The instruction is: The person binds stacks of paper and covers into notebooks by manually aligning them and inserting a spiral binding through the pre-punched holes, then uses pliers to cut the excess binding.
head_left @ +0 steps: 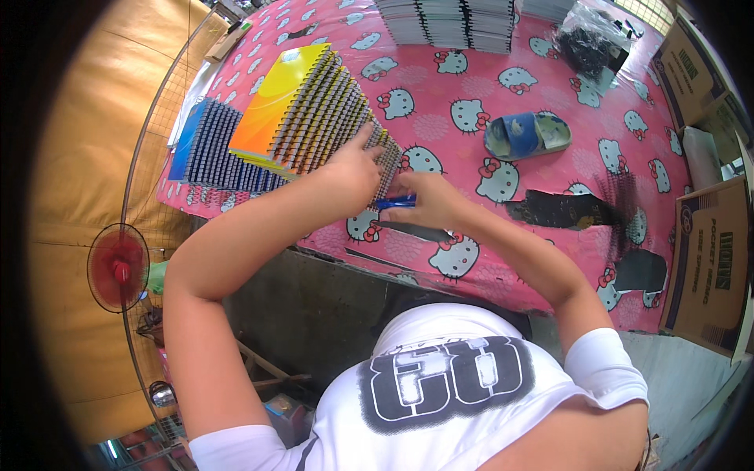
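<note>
A tall stack of spiral notebooks (294,86) with yellow and orange covers leans on the table, its rows of wire coils facing me. My left hand (357,169) lies against the coils at the stack's near right side, index finger stretched out and the other fingers loosely bent. Just right of it, my right hand (428,200) is closed around a small blue tool (397,202) at the foot of the stack. The tool's working end is too hidden to make out. Beside the yellow stack on the left sit more notebooks with blue covers (182,149).
A pink cat-patterned cover lies over the table (463,78). On it are a blue slipper (526,135), dark torn patches (561,209), book stacks (448,23) and a plastic bag (589,47) at the back. Cardboard boxes (707,267) line the right edge; a red fan (118,267) stands left.
</note>
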`<state>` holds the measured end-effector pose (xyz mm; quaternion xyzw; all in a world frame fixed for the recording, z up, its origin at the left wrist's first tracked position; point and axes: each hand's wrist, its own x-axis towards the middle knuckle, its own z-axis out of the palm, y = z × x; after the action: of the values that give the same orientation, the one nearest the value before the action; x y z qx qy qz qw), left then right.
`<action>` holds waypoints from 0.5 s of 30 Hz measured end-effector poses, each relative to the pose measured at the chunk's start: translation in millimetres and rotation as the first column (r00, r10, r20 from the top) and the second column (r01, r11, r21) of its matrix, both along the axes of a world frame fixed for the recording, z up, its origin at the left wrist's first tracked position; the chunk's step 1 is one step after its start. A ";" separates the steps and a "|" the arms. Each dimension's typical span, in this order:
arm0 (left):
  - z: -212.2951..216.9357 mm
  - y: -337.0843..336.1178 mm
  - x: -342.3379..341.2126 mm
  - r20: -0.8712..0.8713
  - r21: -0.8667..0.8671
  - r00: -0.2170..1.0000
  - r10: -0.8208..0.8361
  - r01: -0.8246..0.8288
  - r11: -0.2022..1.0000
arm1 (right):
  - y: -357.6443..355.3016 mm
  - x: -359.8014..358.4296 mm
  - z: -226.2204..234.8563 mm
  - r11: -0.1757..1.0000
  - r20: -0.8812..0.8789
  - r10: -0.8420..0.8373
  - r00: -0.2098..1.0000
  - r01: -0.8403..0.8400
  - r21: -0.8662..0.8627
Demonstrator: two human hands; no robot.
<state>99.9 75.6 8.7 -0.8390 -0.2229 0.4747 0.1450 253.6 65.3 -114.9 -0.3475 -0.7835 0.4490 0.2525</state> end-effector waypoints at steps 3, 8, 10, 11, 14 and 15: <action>0.1 2.3 -1.9 0.048 -0.017 0.999 0.022 -0.021 1.000 | -12.8 4.0 -22.4 0.876 0.001 -0.117 0.993 0.102 0.472; 2.5 2.0 -3.9 0.115 -0.019 0.993 0.036 -0.034 0.999 | -12.8 -2.7 -32.4 0.744 -0.138 -0.134 0.981 0.191 0.640; 3.8 1.2 -3.4 0.112 -0.022 0.993 0.035 -0.033 0.999 | -11.0 -5.8 -28.4 0.737 -0.143 -0.116 0.983 0.182 0.651; 4.4 1.2 -2.7 0.092 -0.015 0.995 0.032 -0.031 0.999 | -10.3 -6.3 -26.4 0.733 -0.145 -0.108 0.984 0.177 0.657; 4.4 1.8 -0.6 0.036 -0.014 0.999 0.032 -0.031 0.999 | -11.0 -3.1 -15.9 0.963 -0.048 -0.034 0.998 0.046 0.265; 4.5 2.9 1.2 0.018 -0.019 0.999 0.034 -0.034 0.999 | -6.7 -1.1 -7.0 0.999 -0.042 -0.002 0.999 0.000 -0.038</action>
<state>101.0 78.5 13.1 -0.8408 -0.2341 0.4714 0.1269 252.5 58.6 -121.9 -0.3430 -0.7692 0.4709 0.2625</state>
